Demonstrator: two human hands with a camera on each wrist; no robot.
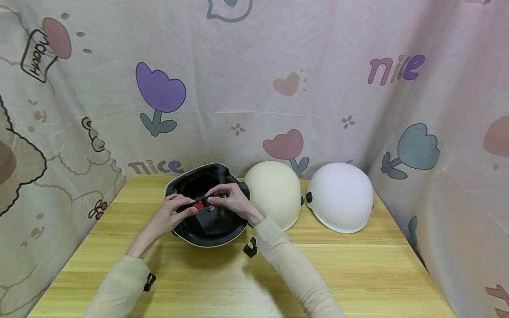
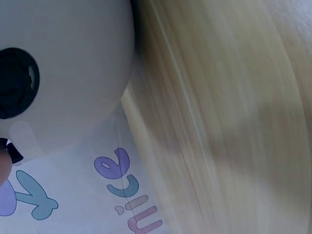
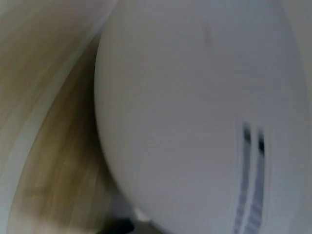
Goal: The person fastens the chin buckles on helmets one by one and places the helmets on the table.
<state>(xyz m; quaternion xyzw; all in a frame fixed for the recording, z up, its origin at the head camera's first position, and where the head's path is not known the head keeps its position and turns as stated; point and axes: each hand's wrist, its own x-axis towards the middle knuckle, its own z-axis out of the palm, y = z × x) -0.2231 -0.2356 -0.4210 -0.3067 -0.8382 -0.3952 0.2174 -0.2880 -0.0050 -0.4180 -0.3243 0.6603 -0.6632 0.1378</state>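
Red-and-black buckle (image 1: 199, 205) is over the hollow of the black-lined helmet (image 1: 210, 242). Left hand (image 1: 173, 209) and right hand (image 1: 233, 201), fingers bent, pinch its 2 sides. Crooked tugging could make it slip inside.

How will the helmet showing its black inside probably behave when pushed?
The helmet would probably rock, because its shell is rounded. It is likely stiff, as its rim shows no sag. Being hollow, it may feel light for its size.
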